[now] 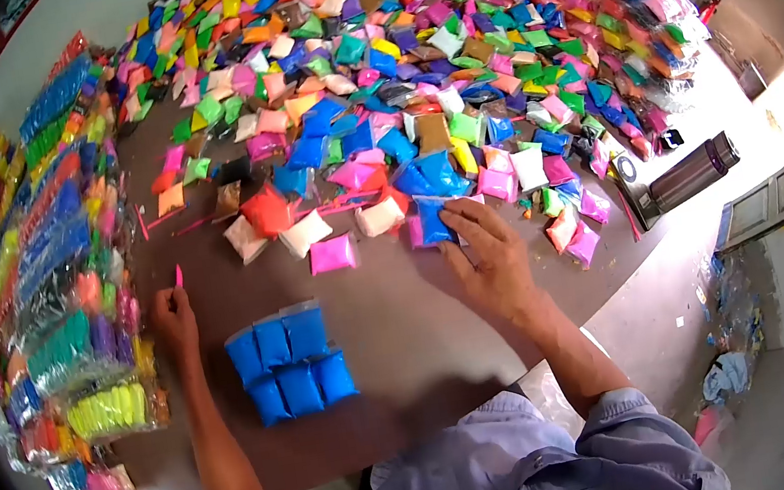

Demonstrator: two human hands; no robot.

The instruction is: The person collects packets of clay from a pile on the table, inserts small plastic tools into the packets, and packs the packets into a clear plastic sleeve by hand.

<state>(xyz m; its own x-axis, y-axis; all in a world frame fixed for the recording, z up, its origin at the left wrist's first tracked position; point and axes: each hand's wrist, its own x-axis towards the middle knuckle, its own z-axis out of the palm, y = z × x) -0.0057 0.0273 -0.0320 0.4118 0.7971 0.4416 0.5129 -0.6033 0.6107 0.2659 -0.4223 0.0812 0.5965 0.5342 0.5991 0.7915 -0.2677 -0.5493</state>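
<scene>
Your shirt (464, 470) is sitting closest, right hand (490, 261) pinching a squishy-looking blue packet (431, 224) by its grabbable edge, left hand (174, 321) clutching something pink (179, 276)

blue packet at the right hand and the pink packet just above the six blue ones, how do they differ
The blue packet is partly covered by the right hand; the pink packet has no hand on it. Their colours differ: the first is deep blue, the second bright pink. Both are small, filled packets.
</scene>
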